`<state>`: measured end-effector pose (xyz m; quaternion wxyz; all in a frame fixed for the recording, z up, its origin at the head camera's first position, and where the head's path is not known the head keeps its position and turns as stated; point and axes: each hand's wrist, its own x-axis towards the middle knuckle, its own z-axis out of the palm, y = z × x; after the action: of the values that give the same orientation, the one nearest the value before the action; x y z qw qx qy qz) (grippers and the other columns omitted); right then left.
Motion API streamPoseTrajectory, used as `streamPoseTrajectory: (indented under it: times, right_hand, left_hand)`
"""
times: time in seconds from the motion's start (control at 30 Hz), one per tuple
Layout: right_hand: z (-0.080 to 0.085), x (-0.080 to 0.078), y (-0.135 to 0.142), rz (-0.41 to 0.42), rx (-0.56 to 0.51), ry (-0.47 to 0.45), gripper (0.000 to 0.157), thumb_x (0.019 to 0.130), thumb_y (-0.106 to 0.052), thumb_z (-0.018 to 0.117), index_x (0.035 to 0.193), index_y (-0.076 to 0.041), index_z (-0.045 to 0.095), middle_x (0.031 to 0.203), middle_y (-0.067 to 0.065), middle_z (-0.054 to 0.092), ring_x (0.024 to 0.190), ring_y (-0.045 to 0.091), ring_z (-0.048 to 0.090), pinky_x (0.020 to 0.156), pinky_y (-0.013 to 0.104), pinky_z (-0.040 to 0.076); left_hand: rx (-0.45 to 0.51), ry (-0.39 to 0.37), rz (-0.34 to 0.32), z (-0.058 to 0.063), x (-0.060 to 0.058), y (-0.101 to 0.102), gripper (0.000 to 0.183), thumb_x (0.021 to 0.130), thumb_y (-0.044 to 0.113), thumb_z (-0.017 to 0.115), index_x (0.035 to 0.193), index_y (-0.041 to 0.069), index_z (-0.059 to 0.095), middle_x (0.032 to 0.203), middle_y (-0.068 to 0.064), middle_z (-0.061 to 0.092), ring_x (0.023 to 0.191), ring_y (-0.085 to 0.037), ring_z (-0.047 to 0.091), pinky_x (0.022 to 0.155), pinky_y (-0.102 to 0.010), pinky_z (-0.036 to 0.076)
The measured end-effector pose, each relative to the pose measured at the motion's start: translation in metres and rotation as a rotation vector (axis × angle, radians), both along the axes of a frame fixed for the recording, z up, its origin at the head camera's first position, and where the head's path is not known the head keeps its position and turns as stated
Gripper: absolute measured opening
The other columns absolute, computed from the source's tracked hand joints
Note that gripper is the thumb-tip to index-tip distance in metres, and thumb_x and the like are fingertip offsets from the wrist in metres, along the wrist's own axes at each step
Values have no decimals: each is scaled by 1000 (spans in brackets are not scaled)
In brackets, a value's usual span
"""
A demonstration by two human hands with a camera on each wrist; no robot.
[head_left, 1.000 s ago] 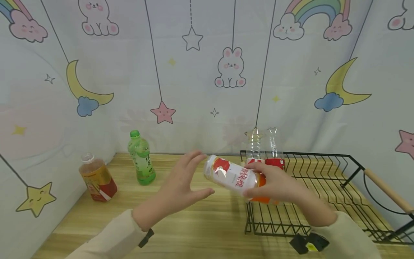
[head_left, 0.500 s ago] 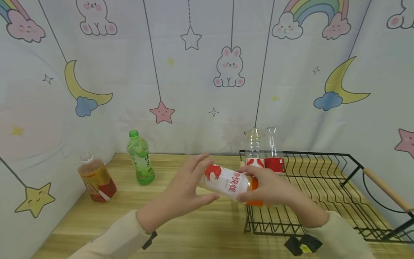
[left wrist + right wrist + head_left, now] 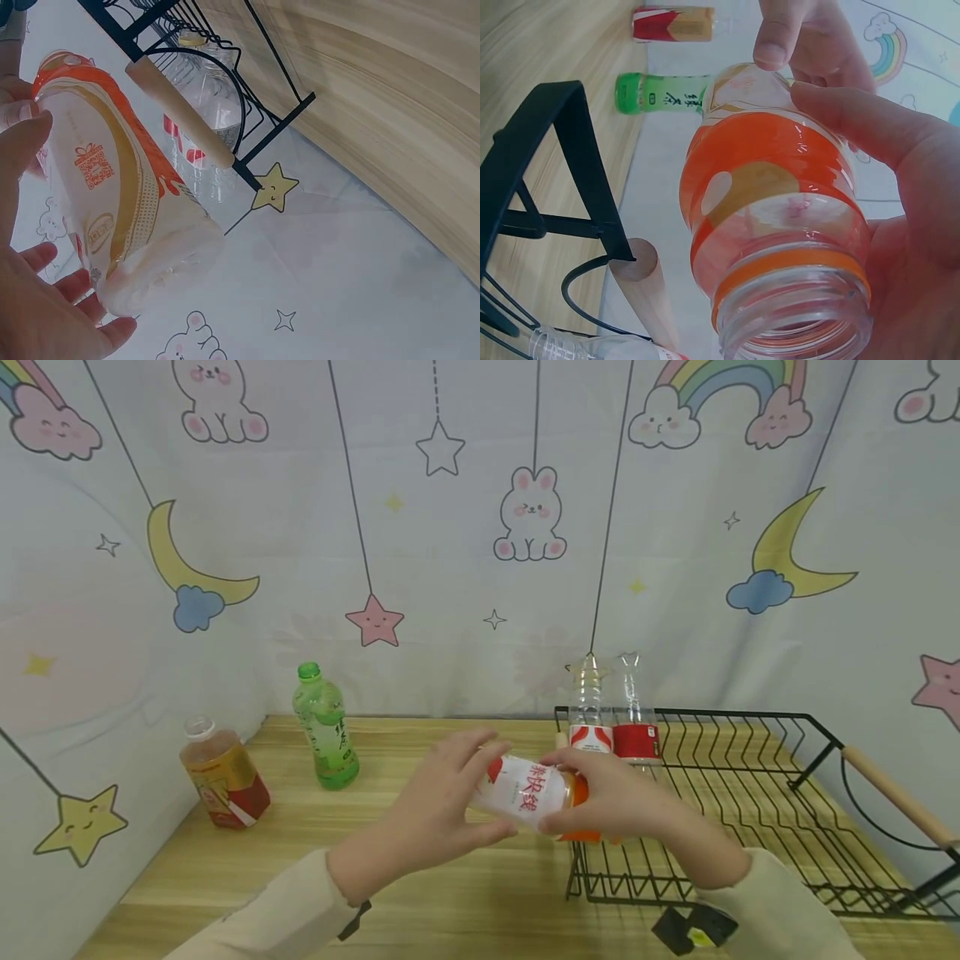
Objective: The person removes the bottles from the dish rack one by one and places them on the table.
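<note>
- Orange-and-white bottle, gripped it near the neck with the right hand! Held it tilted above the wooden table, just beside the black wire rack.
- Curled that hand's thumb and fingers round the shoulder; from the right wrist, saw straight into an uncapped mouth, towards the camera.
- And over to the left hand: spread its fingers about the base end, with the thumb apart on the opposite side. Could not quite tell about actual contact, given the overlap.
- Spotted a green bottle upright at the back left, near an amber bottle farther left.
- Found two clear bottles side by side, at the rack's far left corner.
- Behind it all, caught moons, stars and rabbits on a pale backdrop.
</note>
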<state>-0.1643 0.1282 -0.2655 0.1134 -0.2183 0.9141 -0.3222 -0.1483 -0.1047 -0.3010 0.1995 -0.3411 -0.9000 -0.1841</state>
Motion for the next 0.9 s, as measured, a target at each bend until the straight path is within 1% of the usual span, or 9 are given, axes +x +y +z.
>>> streamPoseTrajectory:
  times: [0.2,0.4,0.63,0.9]
  right_hand:
    - [0,1,-2,7,13,22,68,71,-32,85,130,-14,56,112,2,62,82,16,55,65,28,50]
    - [0,3,-3,-16,26,15,69,70,-35,85,131,-17,56,112,1,62,84,16,55,66,29,50]
    - [0,4,-4,-11,39,18,70,71,-37,84,132,-17,56,115,2,62,83,16,55,66,29,50]
    - [0,5,-5,-15,57,23,69,71,-39,83,131,-17,56,113,1,63,81,14,55,65,29,48]
  left_hand:
    - [-34,-6,1,-2,0,2,79,76,44,80,139,15,44,142,-4,44,130,-24,39,108,-50,33]
    - [-69,1,-3,-5,0,4,80,76,47,79,140,15,44,138,-4,48,128,-22,42,110,-50,30]
    - [-114,14,26,-8,0,6,78,76,51,77,139,17,45,136,-2,49,127,-21,42,111,-53,27]
    - [-146,36,44,-13,1,7,79,76,55,75,139,16,47,136,-4,50,128,-22,42,111,-54,26]
